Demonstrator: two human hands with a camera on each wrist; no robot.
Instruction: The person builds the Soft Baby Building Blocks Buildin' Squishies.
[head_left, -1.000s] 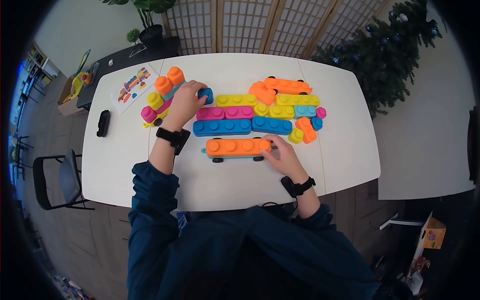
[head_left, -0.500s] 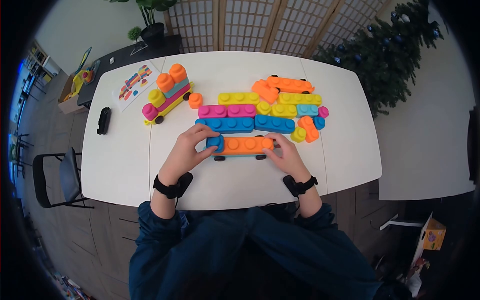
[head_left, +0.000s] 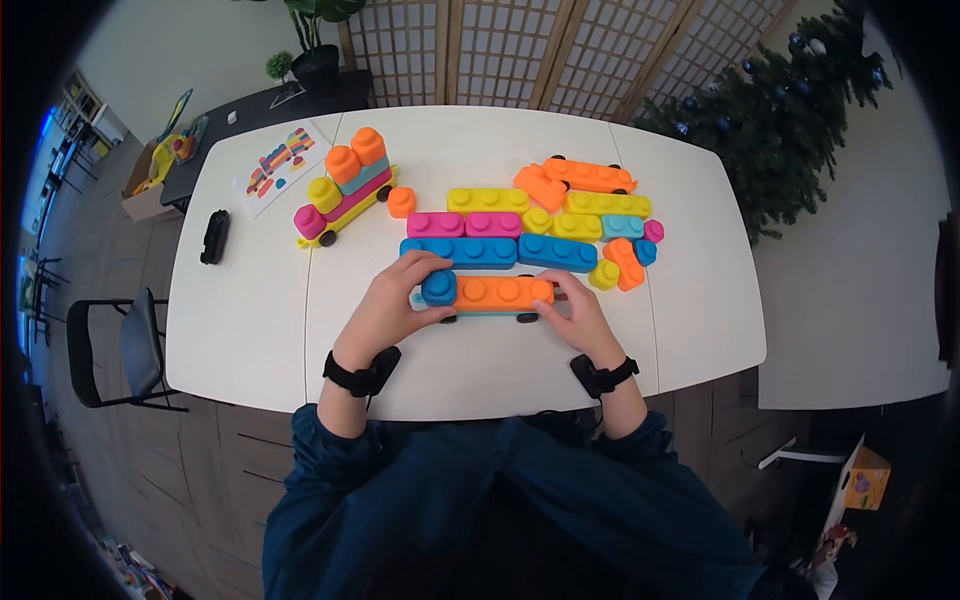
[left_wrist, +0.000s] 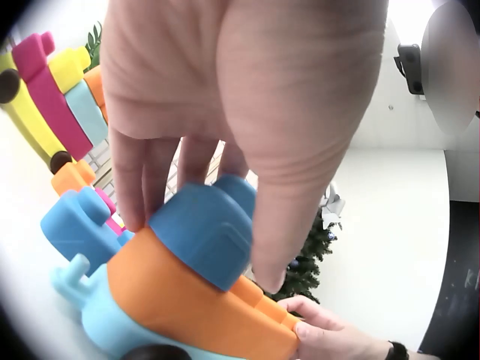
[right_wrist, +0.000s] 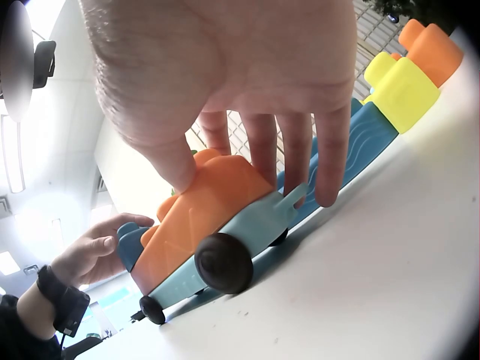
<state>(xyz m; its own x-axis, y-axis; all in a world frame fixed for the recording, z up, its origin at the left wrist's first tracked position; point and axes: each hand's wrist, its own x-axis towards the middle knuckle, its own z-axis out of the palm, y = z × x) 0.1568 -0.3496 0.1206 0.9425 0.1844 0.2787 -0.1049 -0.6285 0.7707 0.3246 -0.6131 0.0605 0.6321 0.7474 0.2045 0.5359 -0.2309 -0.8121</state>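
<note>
A small blue block sits on the left end of a long orange block, which rests on a light-blue wheeled base. My left hand holds that blue block, thumb on the near side and fingers behind it; the left wrist view shows the block between them. At the other end, my right hand grips the orange block with the thumb in front and fingers on the far side. Black wheels stand on the white table.
Blue blocks lie just behind the wheeled toy, with pink, yellow and other orange blocks beyond. A stacked wheeled toy stands at left, beside a single orange block. A picture sheet and a black object lie further left.
My left hand has brought the small blue block from behind, down onto the orange block's left end, uncovering a small orange block near the stacked toy. My right hand stays at the right end.
</note>
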